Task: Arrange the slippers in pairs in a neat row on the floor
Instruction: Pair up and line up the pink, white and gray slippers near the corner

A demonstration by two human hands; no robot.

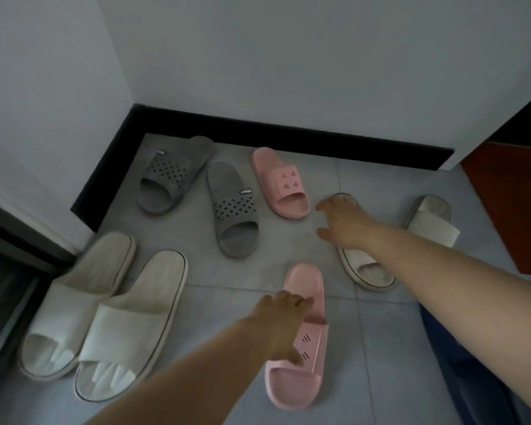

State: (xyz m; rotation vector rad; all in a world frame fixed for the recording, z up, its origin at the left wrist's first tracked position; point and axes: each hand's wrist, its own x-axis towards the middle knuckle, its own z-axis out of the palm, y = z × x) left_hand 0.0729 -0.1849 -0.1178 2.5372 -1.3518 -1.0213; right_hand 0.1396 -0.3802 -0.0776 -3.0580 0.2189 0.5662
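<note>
Two hands were extended over the floor (380, 332). The grip of the left hand (284, 320) was closed on the near pink slipper (305, 282): the fingers were curled over the left side of its strap and the thumb was laid along the edge nearer the toe. The grip of the right hand (341, 219) was open, with fingers spread and nothing held. It was poised above the heel end of a worn off-white slipper (365, 271), just beside the toe of the far pink slipper (281, 182). Whether anything was touched by it could not be told.

Beyond these, a second worn off-white slipper (432, 219) lay to the right, well apart from its mate. Two grey slippers (233, 210) were set askew near the black skirting (288, 139), and a large beige pair (129, 326) lay touching side by side at the left.

The pairing of the pink slippers was judged to be the step in hand. The near one would best be lifted clear by its strap, not dragged, so that the off-white slipper between is not knocked. It should then be turned until its toe matches its mate's and set down just beside it, heels level and parallel to the skirting. The far one could be steadied by the right hand.
</note>
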